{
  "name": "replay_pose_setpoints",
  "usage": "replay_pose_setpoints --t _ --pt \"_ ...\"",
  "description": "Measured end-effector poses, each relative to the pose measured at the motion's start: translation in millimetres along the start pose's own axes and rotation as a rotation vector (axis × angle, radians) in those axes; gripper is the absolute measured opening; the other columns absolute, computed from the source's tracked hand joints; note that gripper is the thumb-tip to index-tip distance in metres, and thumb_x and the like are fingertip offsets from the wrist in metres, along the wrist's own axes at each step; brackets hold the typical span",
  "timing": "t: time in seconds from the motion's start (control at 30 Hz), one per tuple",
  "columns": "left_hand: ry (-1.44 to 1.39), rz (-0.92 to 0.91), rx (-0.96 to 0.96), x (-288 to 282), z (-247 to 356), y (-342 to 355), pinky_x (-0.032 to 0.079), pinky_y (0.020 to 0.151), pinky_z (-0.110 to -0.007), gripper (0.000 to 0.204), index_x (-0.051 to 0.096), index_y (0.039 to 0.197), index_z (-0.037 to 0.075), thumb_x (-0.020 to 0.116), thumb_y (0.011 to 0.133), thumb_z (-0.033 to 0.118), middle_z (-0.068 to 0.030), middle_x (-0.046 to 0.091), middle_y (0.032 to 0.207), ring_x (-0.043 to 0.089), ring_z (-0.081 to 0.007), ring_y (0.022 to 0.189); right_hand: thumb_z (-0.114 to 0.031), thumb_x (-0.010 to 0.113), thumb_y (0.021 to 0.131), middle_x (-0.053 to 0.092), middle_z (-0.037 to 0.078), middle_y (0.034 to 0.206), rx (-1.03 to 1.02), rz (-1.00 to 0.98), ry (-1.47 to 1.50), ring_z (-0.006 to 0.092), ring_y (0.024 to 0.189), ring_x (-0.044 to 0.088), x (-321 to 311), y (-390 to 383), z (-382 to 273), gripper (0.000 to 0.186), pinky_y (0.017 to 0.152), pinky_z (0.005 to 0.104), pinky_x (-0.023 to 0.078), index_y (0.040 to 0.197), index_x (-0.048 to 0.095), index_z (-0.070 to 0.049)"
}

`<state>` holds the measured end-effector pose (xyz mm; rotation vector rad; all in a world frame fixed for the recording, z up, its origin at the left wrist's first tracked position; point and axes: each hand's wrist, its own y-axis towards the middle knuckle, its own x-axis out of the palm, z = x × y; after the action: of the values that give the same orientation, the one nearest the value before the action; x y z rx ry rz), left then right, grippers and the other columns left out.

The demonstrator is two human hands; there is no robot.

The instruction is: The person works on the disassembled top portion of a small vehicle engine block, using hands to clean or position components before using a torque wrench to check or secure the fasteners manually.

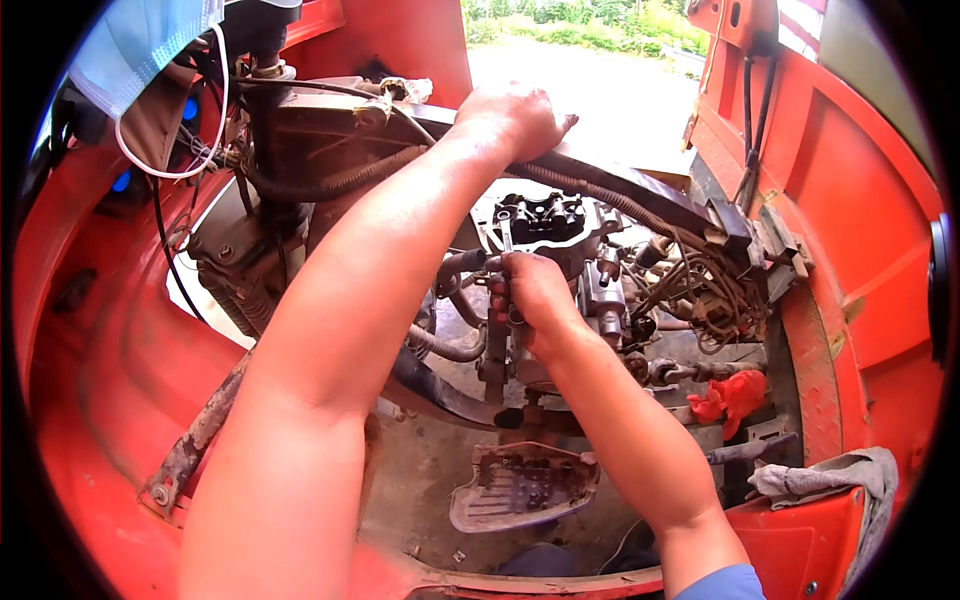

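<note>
Left arm (335,310) reaches diagonally up and right from the lower edge; left hand (512,118) is farthest forward, back up, thumb (567,123) pointing right, other fingertips hidden. Right forearm (635,415) slants up and left; right hand (540,292) sits lower, nearer, fingers (499,297) curled inward.

Over the engine top (545,222): open from above, hemmed in beyond by the frame rail (640,189).
Left approach: barred by the left forearm (330,320) and a ribbed hose (450,350).
Right approach: tangled wires (715,305) crowd beside the right hand (540,290).
Floor (410,480): room to pass left of the ribbed pan (525,490).
</note>
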<state>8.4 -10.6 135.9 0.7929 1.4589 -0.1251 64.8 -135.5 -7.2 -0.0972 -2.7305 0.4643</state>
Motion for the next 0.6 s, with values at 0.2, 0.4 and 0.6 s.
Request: replay_pose_setpoints --t 0.2,0.4,0.6 --pt "-0.014 0.007 -0.007 -2.9 -1.1 -2.6 0.051 0.103 -0.043 0.060 0.074 0.114 0.006 0.040 0.105 0.055 -0.0168 0.072 0.118 0.066 -0.0304 0.117 -0.021 0.051 0.104 0.059 0.001 0.069 -0.129 -0.048 -0.205 0.0105 0.052 0.051 -11.8 -23.7 -36.7 0.026 0.046 0.0248 0.041 0.104 0.070 -0.003" --pt "-0.015 -0.046 0.020 -7.5 -3.0 -6.4 0.051 0.103 -0.045 0.059 0.072 0.120 0.006 0.038 0.107 0.053 -0.0161 0.069 0.126 0.065 -0.0311 0.120 -0.019 0.052 0.104 0.060 0.000 0.068 0.059 0.138 -0.289 0.0075 0.049 0.051 -43.6 -28.9 -76.6 0.021 0.041 0.0218 0.037 0.097 0.066 -0.005" --pt "-0.032 -0.059 0.016 -11.6 3.5 -5.4 0.050 0.103 -0.045 0.060 0.070 0.125 0.007 0.035 0.107 0.052 -0.0144 0.069 0.127 0.064 -0.0329 0.122 -0.016 0.050 0.102 0.059 0.000 0.069 0.176 0.016 -0.326 0.0061 0.047 0.047 -65.7 -1.1 -89.5 0.020 0.038 0.0194 0.034 0.103 0.066 -0.003"
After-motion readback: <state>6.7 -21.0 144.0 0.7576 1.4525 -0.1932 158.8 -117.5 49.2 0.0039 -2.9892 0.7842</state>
